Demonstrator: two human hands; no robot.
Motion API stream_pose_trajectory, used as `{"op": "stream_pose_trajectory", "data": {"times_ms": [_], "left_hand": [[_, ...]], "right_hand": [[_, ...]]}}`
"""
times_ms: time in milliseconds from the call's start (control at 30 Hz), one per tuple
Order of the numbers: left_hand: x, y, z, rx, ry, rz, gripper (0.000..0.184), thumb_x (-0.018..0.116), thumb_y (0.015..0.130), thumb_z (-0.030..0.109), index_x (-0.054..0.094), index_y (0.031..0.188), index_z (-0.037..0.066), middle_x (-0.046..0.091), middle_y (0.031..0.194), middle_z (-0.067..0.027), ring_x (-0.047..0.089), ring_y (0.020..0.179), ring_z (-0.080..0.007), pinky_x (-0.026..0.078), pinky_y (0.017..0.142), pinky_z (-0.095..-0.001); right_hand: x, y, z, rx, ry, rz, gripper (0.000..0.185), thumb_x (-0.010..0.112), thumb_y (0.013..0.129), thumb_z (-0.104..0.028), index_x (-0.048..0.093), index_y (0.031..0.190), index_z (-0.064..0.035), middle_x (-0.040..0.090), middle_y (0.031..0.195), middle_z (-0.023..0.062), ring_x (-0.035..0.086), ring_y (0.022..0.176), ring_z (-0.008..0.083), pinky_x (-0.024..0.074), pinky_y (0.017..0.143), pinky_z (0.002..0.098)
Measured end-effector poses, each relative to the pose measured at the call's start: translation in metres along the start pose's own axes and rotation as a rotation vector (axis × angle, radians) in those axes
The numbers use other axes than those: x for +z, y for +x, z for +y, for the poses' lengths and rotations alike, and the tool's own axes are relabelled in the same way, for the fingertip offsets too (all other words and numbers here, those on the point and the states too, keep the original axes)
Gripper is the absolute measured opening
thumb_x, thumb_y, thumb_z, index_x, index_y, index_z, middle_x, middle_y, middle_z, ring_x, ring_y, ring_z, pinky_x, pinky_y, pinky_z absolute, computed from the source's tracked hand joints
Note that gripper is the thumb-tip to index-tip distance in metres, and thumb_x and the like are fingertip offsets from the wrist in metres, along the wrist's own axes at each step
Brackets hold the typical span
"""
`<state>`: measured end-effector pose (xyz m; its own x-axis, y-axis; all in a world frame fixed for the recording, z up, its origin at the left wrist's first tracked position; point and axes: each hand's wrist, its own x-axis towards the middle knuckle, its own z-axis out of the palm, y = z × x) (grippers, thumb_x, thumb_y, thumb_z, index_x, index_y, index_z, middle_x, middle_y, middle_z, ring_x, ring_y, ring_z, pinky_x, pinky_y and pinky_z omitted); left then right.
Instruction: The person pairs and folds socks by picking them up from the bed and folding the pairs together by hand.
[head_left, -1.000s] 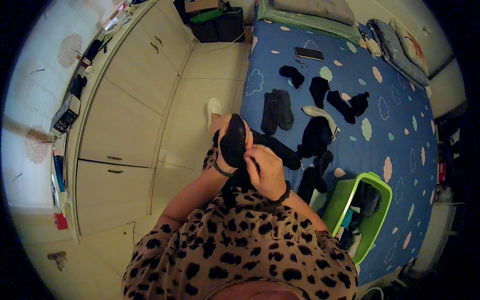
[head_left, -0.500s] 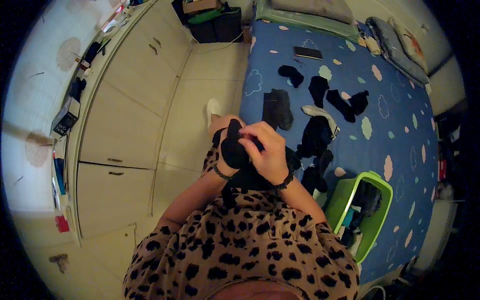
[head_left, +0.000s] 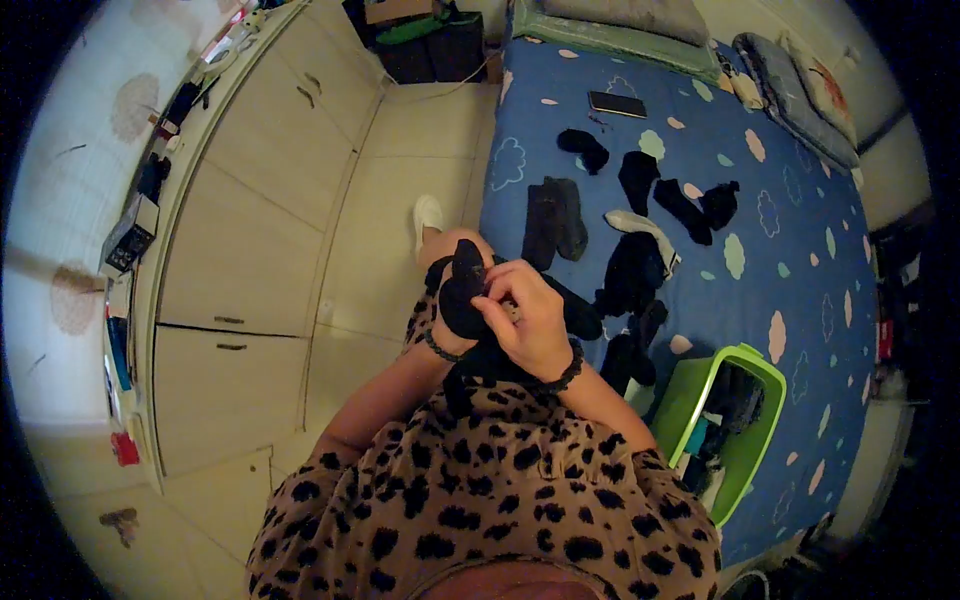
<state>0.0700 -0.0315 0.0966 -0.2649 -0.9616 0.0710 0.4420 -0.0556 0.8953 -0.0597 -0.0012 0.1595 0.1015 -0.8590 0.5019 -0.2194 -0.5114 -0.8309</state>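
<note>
Phone (head_left: 618, 104) on blue bedsheet (head_left: 735, 312), grey pillow (head_left: 630, 17) beyond, pale cabinets (head_left: 245, 250) along tiled floor (head_left: 400, 125)

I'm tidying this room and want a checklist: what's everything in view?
Held sock: 1, black, at both hands
Loose dark socks: several, black or grey, on bed; overlaps hide exact count
Pale sock: 1, whitish, among them
Basket: 1, green, on bed, cloth inside
Phone: 1, dark, bed's far part
Bed: 1, patterned blue, right
Pillow: 1, grey, bed's far end
Cabinets: one run, cream, left; small clutter on top
Containers: dark, far floor, count unclear
Shoe: 1, white, left of bed
Garment: 1, spotted tan, on person
Wristbands: 2, dark, one per wrist
Left hand: 1, bare, mostly behind held sock
Right hand: 1, bare, fingers at held sock
</note>
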Motion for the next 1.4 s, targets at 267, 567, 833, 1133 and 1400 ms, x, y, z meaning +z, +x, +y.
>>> {"op": "stream_pose_trajectory", "data": {"times_ms": [267, 567, 833, 1133, 1400], "left_hand": [[0.005, 0.005, 0.002, 0.280, 0.406, 0.004, 0.022, 0.049, 0.096, 0.025, 0.051, 0.083, 0.007, 0.050, 0.074, -0.0004, 0.050, 0.066, -0.0104, 0.043, 0.060, -0.0238], [0.005, 0.008, -0.003, 0.271, 0.416, 0.080, 0.035, 0.042, 0.100, 0.032, 0.049, 0.075, 0.008, 0.050, 0.070, 0.0008, 0.047, 0.063, -0.0089, 0.042, 0.058, -0.0242], [0.013, 0.008, 0.016, 0.129, 0.343, 0.131, 0.027, 0.051, 0.094, 0.027, 0.054, 0.077, 0.006, 0.056, 0.072, 0.0009, 0.054, 0.067, -0.0115, 0.045, 0.062, -0.0250], [-0.058, 0.018, -0.002, 0.064, -0.338, -0.091, 0.026, 0.045, 0.095, 0.032, 0.042, 0.079, 0.012, 0.039, 0.064, 0.0020, 0.038, 0.058, -0.0117, 0.035, 0.057, -0.0271], [-0.073, 0.004, 0.026, -0.168, -1.019, -0.430, 0.036, 0.041, 0.096, 0.048, 0.040, 0.084, 0.014, 0.034, 0.056, 0.0017, 0.033, 0.049, -0.0121, 0.028, 0.049, -0.0280]], "right_hand": [[0.001, -0.001, 0.002, -0.079, -0.042, 0.002, 0.019, 0.066, 0.079, -0.005, 0.060, 0.096, -0.0018, 0.060, 0.091, 0.0166, 0.060, 0.082, 0.0349, 0.0496, 0.073, 0.0370], [0.000, -0.001, 0.003, -0.103, -0.067, -0.008, 0.025, 0.067, 0.078, -0.006, 0.058, 0.100, -0.0024, 0.060, 0.089, 0.0155, 0.060, 0.081, 0.0341, 0.0499, 0.071, 0.0358], [0.000, 0.022, -0.015, 0.166, -0.139, 0.015, 0.018, 0.065, 0.082, -0.012, 0.053, 0.074, -0.0011, 0.055, 0.072, 0.0156, 0.056, 0.065, 0.0343, 0.0450, 0.058, 0.0367], [0.020, -0.014, 0.004, -0.016, -0.144, -0.105, 0.021, 0.055, 0.084, -0.010, 0.047, 0.066, -0.0026, 0.050, 0.066, 0.0153, 0.052, 0.061, 0.0363, 0.0400, 0.054, 0.0400], [0.019, -0.013, 0.082, 0.324, 0.146, 0.151, 0.038, 0.046, 0.096, -0.023, 0.043, 0.064, -0.0011, 0.040, 0.056, 0.0002, 0.038, 0.054, 0.0088, 0.0313, 0.048, 0.0280]]}}
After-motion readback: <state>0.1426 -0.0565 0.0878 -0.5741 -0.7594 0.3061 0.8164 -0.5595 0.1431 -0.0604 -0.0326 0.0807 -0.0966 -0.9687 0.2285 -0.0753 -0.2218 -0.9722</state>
